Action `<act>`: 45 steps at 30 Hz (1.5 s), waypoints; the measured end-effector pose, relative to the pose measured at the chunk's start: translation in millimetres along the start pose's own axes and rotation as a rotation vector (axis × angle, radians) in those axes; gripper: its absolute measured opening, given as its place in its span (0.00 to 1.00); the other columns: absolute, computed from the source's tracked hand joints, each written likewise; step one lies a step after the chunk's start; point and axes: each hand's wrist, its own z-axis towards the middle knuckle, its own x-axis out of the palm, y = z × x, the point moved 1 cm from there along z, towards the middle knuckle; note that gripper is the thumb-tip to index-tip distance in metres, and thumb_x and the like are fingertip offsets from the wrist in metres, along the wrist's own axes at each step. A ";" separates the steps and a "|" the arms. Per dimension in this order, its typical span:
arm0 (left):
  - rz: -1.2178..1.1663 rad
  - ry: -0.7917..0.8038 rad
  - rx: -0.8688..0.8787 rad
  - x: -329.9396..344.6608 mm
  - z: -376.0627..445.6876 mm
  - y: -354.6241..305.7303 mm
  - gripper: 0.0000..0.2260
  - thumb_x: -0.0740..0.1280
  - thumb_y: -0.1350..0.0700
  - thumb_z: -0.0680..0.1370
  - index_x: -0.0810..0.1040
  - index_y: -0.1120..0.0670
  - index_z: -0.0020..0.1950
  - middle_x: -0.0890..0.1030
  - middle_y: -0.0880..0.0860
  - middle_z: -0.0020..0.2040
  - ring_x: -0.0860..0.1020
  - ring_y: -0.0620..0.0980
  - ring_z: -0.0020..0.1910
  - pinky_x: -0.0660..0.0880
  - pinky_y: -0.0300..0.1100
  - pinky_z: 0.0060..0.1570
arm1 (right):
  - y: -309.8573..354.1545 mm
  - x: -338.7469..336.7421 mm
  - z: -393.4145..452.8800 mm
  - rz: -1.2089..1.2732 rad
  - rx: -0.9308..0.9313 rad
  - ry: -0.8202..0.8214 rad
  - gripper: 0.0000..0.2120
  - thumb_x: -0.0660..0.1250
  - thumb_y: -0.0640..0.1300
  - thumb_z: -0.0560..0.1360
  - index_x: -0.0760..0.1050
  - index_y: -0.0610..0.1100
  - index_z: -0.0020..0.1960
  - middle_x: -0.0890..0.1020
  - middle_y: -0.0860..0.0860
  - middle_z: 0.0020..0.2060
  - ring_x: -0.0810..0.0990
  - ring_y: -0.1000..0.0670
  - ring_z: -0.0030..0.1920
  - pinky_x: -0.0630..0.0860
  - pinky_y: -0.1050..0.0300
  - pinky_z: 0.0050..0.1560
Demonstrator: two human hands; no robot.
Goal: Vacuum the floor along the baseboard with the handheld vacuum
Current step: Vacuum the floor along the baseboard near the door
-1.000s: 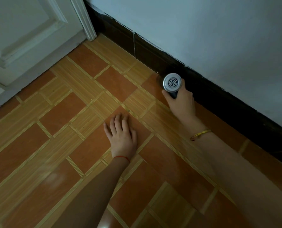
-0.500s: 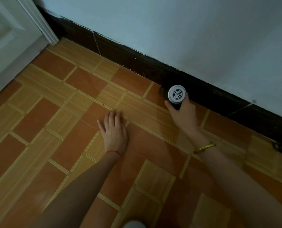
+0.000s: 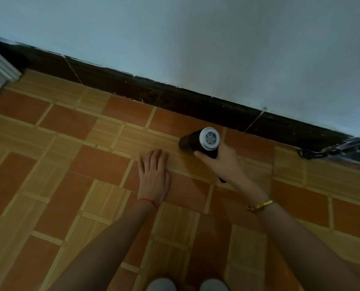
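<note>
Right hand (image 3: pixel 221 162) grips the black handheld vacuum (image 3: pixel 198 141), silver grilled rear cap up; left hand (image 3: pixel 154 175) flat, open

I see the floor (image 3: pixel 69 185) filling the lower frame, tiled in orange-red squares framed by tan wood-grain strips. My left hand (image 3: pixel 152 175) lies flat on it, palm down, just left of centre. The handheld vacuum (image 3: pixel 198 141) has its dark front end low at the tiles, right of centre; I cannot tell whether it touches. At the far right edge a dark cord-like item (image 3: pixel 322 153) lies on the floor against the black baseboard (image 3: pixel 175 97).
</note>
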 end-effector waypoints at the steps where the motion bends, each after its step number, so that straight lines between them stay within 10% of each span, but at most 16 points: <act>1: -0.005 0.002 0.008 1.4 0.2 -2.9 0.22 0.51 0.50 0.81 0.64 0.54 0.74 0.66 0.56 0.73 0.60 0.56 0.76 0.52 0.64 0.75 | -1.7 -1.4 -3.9 -0.005 0.003 -0.015 0.29 0.71 0.51 0.73 0.67 0.47 0.70 0.78 0.50 0.62 0.76 0.51 0.62 0.68 0.65 0.53; 8: 0.003 0.032 0.111 8.7 -0.1 -24.4 0.21 0.51 0.51 0.80 0.66 0.54 0.72 0.67 0.55 0.72 0.61 0.56 0.75 0.52 0.64 0.75 | -28.5 -30.8 -23.9 0.001 0.077 -0.261 0.32 0.72 0.50 0.73 0.64 0.45 0.73 0.79 0.49 0.62 0.76 0.50 0.62 0.68 0.66 0.54; 20: -0.006 0.063 0.148 17.3 -0.9 -49.6 0.23 0.52 0.50 0.79 0.66 0.54 0.73 0.67 0.57 0.73 0.61 0.56 0.75 0.54 0.65 0.74 | -48.9 -36.2 -63.8 0.026 0.177 0.007 0.21 0.70 0.55 0.73 0.72 0.50 0.63 0.76 0.60 0.40 0.77 0.56 0.42 0.75 0.58 0.42; 29: -0.002 0.078 0.192 23.6 -0.7 -64.6 0.23 0.52 0.51 0.78 0.66 0.54 0.72 0.67 0.57 0.72 0.60 0.56 0.75 0.52 0.65 0.74 | -61.2 -62.6 -82.8 -0.056 0.221 -0.254 0.26 0.71 0.54 0.73 0.71 0.45 0.67 0.80 0.50 0.57 0.78 0.51 0.58 0.75 0.59 0.53; 45: -0.029 0.092 0.233 38.4 7.1 -103.9 0.21 0.59 0.56 0.79 0.65 0.54 0.72 0.66 0.58 0.73 0.60 0.57 0.75 0.53 0.67 0.73 | -70.3 -60.4 -120.5 -0.020 0.250 -0.135 0.28 0.71 0.55 0.72 0.69 0.48 0.68 0.81 0.53 0.56 0.78 0.53 0.57 0.77 0.55 0.57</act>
